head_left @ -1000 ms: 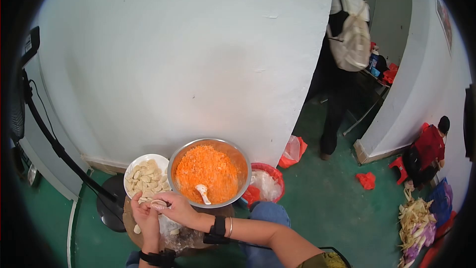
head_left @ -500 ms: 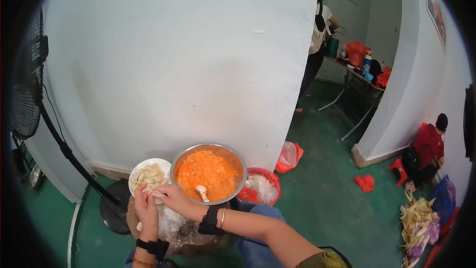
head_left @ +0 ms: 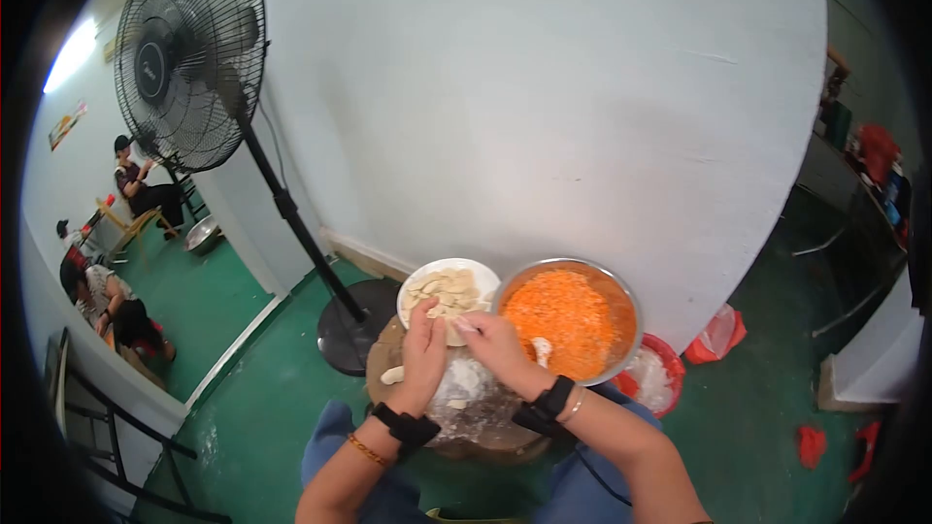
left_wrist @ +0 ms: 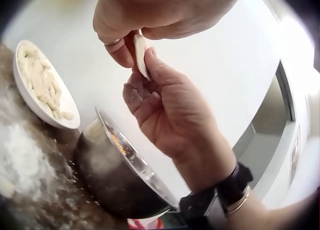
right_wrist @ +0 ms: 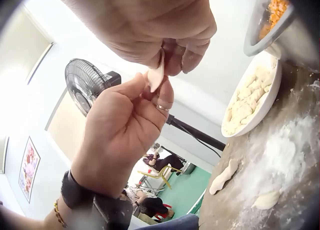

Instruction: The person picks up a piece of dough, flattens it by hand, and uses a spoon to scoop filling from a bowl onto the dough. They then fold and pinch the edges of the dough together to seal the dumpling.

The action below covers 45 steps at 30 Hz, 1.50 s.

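Both hands (head_left: 423,353) (head_left: 498,343) in a pinch on dough (right_wrist: 156,78); open air between them and bowl rim (right_wrist: 272,34).

from my head, one camera looks forward and down on my left hand (head_left: 425,349) and right hand (head_left: 495,342), with the wall (head_left: 544,116) beyond. my left wrist's camera sits close and tilted, facing my right hand and the side of the steel bowl (left_wrist: 117,177); my right wrist's, just as near, faces my left hand and the fan (right_wrist: 82,85). both wrist views share the plate (right_wrist: 266,104); the head view has it too.
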{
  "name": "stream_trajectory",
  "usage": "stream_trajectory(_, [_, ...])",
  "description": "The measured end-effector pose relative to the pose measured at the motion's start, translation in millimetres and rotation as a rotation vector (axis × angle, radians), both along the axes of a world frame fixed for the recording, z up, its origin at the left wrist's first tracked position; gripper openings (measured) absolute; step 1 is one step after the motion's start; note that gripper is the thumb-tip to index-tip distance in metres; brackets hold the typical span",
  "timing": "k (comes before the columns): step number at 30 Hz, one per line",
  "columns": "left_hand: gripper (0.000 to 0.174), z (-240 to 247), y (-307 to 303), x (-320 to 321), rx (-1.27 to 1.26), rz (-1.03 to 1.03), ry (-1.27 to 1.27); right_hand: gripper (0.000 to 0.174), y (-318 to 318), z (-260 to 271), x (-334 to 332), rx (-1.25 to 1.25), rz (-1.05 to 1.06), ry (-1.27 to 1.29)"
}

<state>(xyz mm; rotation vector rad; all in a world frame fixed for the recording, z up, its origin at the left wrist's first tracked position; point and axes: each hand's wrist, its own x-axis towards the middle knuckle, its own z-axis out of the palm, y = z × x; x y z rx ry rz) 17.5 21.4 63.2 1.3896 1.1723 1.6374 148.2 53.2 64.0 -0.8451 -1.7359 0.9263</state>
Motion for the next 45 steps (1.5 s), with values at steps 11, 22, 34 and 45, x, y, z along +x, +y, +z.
stream_trajectory(11, [0.051, -24.4, 4.1, -17.8, -0.180, -0.147, -0.123, 0.019, 10.7, -18.2, -2.5, -0.492, 0.232, 0.219])
stream_trajectory(22, [0.067, -23.6, 1.1, -1.0, -0.125, -0.241, -0.409, 0.018, 0.0, -9.6, 1.5, -0.372, 0.082, 0.278])
stream_trajectory(34, [0.065, -21.0, 0.5, 0.7, -0.092, -0.168, -0.459, 0.015, 3.7, -3.3, 4.4, -0.259, 0.029, 0.173])
stream_trajectory(45, [0.069, -11.6, -3.2, -9.3, -0.296, -0.147, -0.604, 0.017, 7.8, -19.6, 5.5, -0.286, 0.047, 0.091])
